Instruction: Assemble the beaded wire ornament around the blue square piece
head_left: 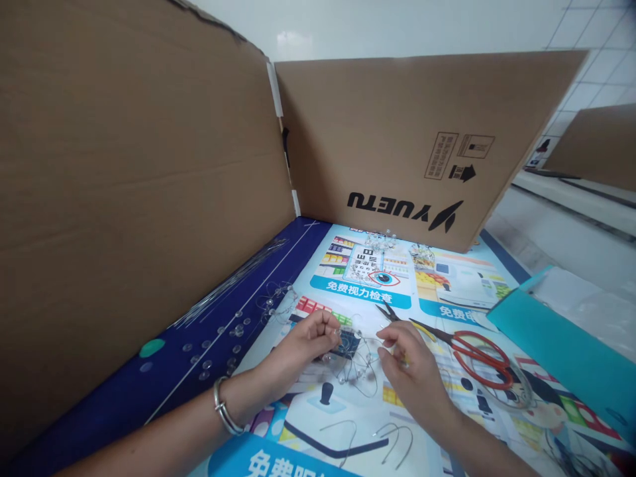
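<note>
Beaded wire piece [355, 358] lies between the two hands, at or just above the printed surface [305, 424]; which, I cannot tell. The left hand [304, 342] has thumb and forefinger pinched together on its left edge. The right hand [411, 361] curls its fingers at the opposite side, thumb and forefinger slightly parted; whether they grip a thin strand cannot be made out. A firm left pinch close to the strand being worked, with light guidance from the right, should avoid kinked loops and slipping clear beads [342, 379]
</note>
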`<state>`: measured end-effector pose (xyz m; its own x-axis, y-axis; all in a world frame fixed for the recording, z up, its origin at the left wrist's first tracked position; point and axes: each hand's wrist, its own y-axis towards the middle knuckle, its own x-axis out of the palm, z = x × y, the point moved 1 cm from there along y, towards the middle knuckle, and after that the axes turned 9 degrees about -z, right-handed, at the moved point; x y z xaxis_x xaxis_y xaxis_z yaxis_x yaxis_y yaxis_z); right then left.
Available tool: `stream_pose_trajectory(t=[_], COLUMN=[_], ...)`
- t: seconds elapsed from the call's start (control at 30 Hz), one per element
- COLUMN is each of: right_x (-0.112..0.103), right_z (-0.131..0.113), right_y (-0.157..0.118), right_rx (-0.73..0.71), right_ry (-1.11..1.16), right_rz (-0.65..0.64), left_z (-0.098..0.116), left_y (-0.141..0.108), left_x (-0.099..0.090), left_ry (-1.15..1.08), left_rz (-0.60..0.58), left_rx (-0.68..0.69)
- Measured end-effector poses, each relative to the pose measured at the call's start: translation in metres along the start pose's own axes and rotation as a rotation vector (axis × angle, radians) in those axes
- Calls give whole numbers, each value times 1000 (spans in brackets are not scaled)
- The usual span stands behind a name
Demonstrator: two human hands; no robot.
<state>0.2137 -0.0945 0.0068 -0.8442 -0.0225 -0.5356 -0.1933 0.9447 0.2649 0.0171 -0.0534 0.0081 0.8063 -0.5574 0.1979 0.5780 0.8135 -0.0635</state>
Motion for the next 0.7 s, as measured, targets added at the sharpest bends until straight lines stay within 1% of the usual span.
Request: stream_pose_trajectory(t=[0.1, 0.17, 0.4, 0.6, 0.7], right_x=[1, 3, 5, 4, 5], right_z=[-4, -5, -5, -8, -9], right_y=[-2, -3, -4, -4, -3], right_rx=[-148, -197, -194, -263, -283], right_ry=[-167, -257, -526, -699, -812], right_rz=[-54, -95, -163, -175, -219], left_z=[2, 3, -1, -5, -7], left_y=[0, -1, -2, -5, -6], left_x=[1, 2, 6, 13, 15], left_ry=[37, 55, 87, 112, 129], left_rz=[35, 51, 70, 17, 12], left_rx=[-8, -22, 2, 20, 31])
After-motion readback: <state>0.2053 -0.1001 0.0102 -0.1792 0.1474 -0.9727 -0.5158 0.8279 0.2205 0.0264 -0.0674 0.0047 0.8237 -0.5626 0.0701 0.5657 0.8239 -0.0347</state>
